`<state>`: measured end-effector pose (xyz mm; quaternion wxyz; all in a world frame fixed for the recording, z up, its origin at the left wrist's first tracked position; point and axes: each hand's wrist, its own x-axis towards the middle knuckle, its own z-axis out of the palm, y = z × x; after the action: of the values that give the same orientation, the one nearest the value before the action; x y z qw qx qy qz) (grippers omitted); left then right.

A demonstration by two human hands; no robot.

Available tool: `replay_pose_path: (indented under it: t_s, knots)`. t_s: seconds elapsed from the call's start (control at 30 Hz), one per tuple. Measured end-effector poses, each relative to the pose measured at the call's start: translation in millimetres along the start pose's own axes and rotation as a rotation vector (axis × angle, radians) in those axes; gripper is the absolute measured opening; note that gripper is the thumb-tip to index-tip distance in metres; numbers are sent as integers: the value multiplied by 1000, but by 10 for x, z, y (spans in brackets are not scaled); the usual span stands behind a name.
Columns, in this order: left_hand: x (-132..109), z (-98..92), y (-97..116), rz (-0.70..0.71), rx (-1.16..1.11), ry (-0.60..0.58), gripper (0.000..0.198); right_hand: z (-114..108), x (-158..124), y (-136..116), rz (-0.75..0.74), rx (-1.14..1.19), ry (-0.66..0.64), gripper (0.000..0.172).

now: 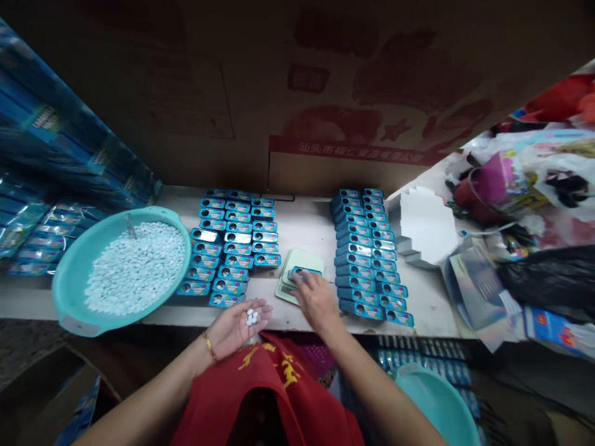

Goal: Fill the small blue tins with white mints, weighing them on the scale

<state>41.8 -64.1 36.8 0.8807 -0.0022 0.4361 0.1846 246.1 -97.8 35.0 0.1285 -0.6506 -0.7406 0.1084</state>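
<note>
My left hand (242,321) is palm up at the table's front edge, several small white tablets (251,317) resting in its slightly cupped palm. Fingers of my right hand (317,298) close on a small blue tin (304,271), which lies on a pale green scale (287,293). The hand covers part of the tin. Left of the scale stand rows of blue tins (239,260) with round openings. More blue tins (357,272) form rows to the right.
A turquoise basin (69,266) full of white tablets stands at left, near stacked blue packages (88,136). Behind the white table (302,217) rises a large cardboard box (232,93). White cartons (427,223) and bagged clutter (539,272) sit at right. Another turquoise basin (437,402) is below.
</note>
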Motion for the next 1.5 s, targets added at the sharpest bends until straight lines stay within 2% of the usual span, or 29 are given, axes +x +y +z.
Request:
replay_pose_path:
  t_s: [0.13,0.23,0.37,0.5,0.7,0.93,1.13,1.2,1.23,1.27,1.37,1.4,1.43,1.5]
  knots:
    - [19,-5,-78,-25,-69,-86,22,74,-135,-570,-186,198,-160,31]
    - [10,-83,-134,-55,-84,-64,17,154,-164,-750,-233,189,-256,28]
    - [5,-175,-182,-47,-41,-18,11,183,-142,-721,-251,185,-286,20]
    - [9,-179,-196,-52,-5,-18,11,206,-119,-721,-259,185,-313,12]
    - [2,-135,-182,-76,-11,-12,11,264,-136,-780,-224,185,-285,16]
    - [20,-117,-181,-70,22,-42,11,212,-187,-692,-190,299,-250,11]
    - [40,-83,-195,-103,37,-50,13,238,-219,-706,-198,424,-221,15]
    - [43,-92,-189,-100,48,-35,14,196,-248,-632,-192,532,-138,21]
    - [44,-102,-182,-97,61,-20,15,171,-268,-550,-145,579,-53,23]
    - [47,-114,-173,-91,77,-2,17,152,-288,-435,-52,611,63,26]
    - [61,-143,-131,-56,101,54,17,195,-317,74,371,605,431,35]
    - [70,-143,-113,-33,94,70,15,252,-308,263,457,598,466,42]
    - [83,-137,-93,-4,81,82,12,325,-288,439,491,608,442,49]
    - [126,-109,-51,42,54,87,10,483,-225,703,446,659,321,52]
